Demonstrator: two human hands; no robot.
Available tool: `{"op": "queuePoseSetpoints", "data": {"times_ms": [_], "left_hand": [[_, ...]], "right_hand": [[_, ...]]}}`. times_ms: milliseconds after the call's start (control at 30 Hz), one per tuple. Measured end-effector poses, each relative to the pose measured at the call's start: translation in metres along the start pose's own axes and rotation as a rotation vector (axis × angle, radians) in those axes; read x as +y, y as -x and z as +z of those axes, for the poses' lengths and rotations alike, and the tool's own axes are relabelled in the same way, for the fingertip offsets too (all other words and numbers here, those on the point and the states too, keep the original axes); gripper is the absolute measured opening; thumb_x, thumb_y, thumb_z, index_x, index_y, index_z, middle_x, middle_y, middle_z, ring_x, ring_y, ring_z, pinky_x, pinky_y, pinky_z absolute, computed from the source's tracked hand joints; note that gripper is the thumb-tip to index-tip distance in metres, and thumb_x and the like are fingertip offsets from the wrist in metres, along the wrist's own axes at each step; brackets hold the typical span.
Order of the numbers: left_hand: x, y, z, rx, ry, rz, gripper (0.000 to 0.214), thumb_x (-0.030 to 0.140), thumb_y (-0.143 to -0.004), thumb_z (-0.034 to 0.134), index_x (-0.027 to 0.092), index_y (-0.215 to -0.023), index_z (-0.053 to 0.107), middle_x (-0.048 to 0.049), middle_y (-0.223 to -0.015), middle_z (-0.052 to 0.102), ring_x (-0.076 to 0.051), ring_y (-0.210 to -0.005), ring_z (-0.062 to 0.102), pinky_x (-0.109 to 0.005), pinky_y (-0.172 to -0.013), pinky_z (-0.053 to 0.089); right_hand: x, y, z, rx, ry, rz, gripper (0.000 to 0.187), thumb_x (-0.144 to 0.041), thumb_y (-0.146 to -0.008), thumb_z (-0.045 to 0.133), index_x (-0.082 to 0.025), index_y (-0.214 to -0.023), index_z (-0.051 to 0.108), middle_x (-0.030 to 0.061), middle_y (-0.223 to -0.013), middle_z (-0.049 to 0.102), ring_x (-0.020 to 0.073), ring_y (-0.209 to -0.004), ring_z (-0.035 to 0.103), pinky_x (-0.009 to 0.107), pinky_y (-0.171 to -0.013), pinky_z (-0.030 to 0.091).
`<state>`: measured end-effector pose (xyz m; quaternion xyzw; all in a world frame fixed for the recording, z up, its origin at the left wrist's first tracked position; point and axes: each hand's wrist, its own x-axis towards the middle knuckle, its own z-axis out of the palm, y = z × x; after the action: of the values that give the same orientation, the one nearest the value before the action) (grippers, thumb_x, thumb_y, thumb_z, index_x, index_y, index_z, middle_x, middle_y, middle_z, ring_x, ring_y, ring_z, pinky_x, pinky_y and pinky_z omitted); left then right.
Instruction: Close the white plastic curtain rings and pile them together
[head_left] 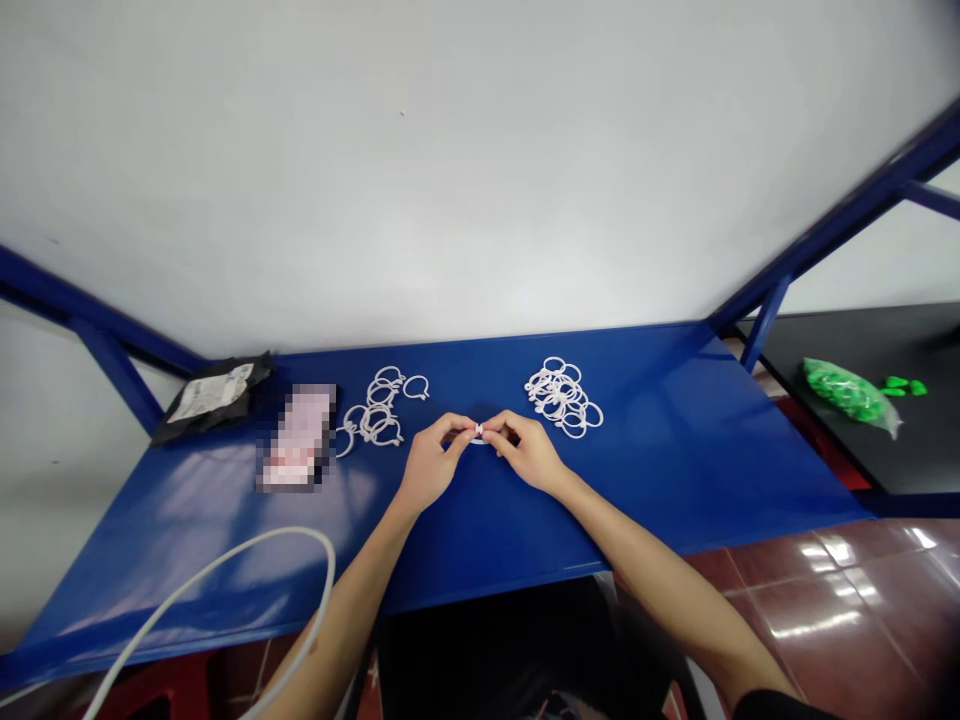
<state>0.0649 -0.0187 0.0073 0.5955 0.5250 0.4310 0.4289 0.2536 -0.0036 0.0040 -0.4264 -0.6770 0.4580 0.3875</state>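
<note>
A small white plastic ring (481, 441) is pinched between both hands over the middle of the blue table. My left hand (436, 458) grips its left side with thumb and forefinger; my right hand (527, 450) grips the right side the same way. The fingertips nearly meet at a small white clasp on the ring, and most of the ring is hidden behind them. Several like rings lie in a loose pile (379, 405) left of my hands. Another heap of white rings (562, 398) lies to the right.
The blue table (645, 470) stands against a pale wall. On its left are a black package (214, 398) with a label and a blurred-out flat object (300, 435). A white cable (225, 550) loops at front left. A bag of green pieces (847, 392) rests on a dark table at right.
</note>
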Motion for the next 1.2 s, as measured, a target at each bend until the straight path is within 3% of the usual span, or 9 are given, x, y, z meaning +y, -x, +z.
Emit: {"op": "queuePoseSetpoints", "data": {"times_ms": [233,433,633,700,767,867,967,1067,1200], "left_hand": [[0.007,0.003,0.003,0.031,-0.123,0.088,0.013,0.030,-0.091,0.061,0.021,-0.084,0.067,-0.0009,-0.084,0.073,-0.018,-0.081,0.068,-0.031,-0.079,0.051],[-0.003,0.005,0.011,0.027,-0.196,0.142,0.012,0.021,-0.092,0.055,0.021,-0.081,0.060,0.0005,-0.080,0.069,-0.016,-0.075,0.064,-0.029,-0.075,0.049],[-0.008,0.004,0.012,-0.004,-0.237,0.192,0.011,0.021,-0.094,0.053,0.022,-0.085,0.060,-0.0004,-0.084,0.067,-0.017,-0.079,0.064,-0.031,-0.078,0.049],[-0.007,0.001,0.009,-0.017,-0.295,0.234,0.010,0.026,-0.096,0.054,0.023,-0.093,0.063,-0.0030,-0.092,0.069,-0.020,-0.089,0.064,-0.035,-0.085,0.050],[-0.007,-0.004,0.004,0.026,-0.432,0.284,0.018,0.032,-0.096,0.055,0.022,-0.108,0.064,-0.0084,-0.110,0.070,-0.026,-0.108,0.061,-0.042,-0.097,0.047],[-0.012,-0.011,-0.003,0.198,-0.709,0.253,0.040,0.035,-0.096,0.055,0.017,-0.131,0.058,-0.0195,-0.139,0.058,-0.039,-0.130,0.047,-0.057,-0.108,0.037],[-0.022,-0.015,-0.007,0.304,-0.877,0.168,0.045,0.031,-0.095,0.052,0.013,-0.135,0.055,-0.0252,-0.143,0.054,-0.046,-0.133,0.042,-0.066,-0.106,0.033],[-0.027,-0.015,-0.009,0.308,-0.926,0.153,0.041,0.028,-0.094,0.050,0.014,-0.131,0.059,-0.0231,-0.130,0.062,-0.044,-0.127,0.046,-0.064,-0.103,0.035],[-0.025,-0.014,-0.008,0.236,-0.892,0.163,0.031,0.021,-0.093,0.048,0.019,-0.120,0.064,-0.0179,-0.114,0.069,-0.039,-0.113,0.053,-0.058,-0.098,0.037]], "right_hand": [[-0.005,0.002,-0.002,-0.034,0.095,-0.043,0.026,-0.045,-0.100,0.056,-0.021,-0.097,0.068,0.0012,-0.080,0.068,0.0132,-0.062,0.061,0.025,-0.061,0.047],[-0.003,0.004,-0.005,-0.075,0.155,-0.156,0.025,-0.039,-0.103,0.051,-0.022,-0.095,0.068,0.0038,-0.087,0.069,0.0159,-0.074,0.065,0.026,-0.067,0.050],[0.001,0.003,-0.009,-0.098,0.303,-0.261,0.025,-0.034,-0.105,0.046,-0.022,-0.100,0.068,0.0046,-0.093,0.070,0.0172,-0.085,0.067,0.029,-0.078,0.051],[-0.001,0.002,-0.010,-0.078,0.371,-0.270,0.024,-0.034,-0.105,0.047,-0.023,-0.102,0.068,0.0048,-0.097,0.072,0.0173,-0.087,0.069,0.029,-0.078,0.051],[-0.004,0.001,-0.015,0.012,0.484,-0.259,0.022,-0.036,-0.104,0.050,-0.023,-0.102,0.068,0.0049,-0.098,0.074,0.0171,-0.084,0.069,0.028,-0.075,0.050],[-0.005,-0.001,-0.029,0.335,0.713,-0.146,0.020,-0.036,-0.101,0.053,-0.021,-0.098,0.067,0.0054,-0.094,0.075,0.0177,-0.077,0.068,0.027,-0.066,0.045],[-0.002,-0.003,-0.051,0.609,0.869,0.035,0.018,-0.034,-0.098,0.055,-0.019,-0.092,0.065,0.0066,-0.093,0.073,0.0189,-0.075,0.066,0.026,-0.059,0.038],[0.002,-0.004,-0.067,0.653,0.923,0.145,0.016,-0.033,-0.096,0.056,-0.019,-0.092,0.064,0.0065,-0.093,0.070,0.0175,-0.072,0.064,0.026,-0.056,0.034],[0.001,-0.004,-0.070,0.631,0.902,0.230,0.017,-0.036,-0.092,0.062,-0.020,-0.097,0.065,0.0054,-0.094,0.067,0.0177,-0.072,0.063,0.027,-0.056,0.036]]}}
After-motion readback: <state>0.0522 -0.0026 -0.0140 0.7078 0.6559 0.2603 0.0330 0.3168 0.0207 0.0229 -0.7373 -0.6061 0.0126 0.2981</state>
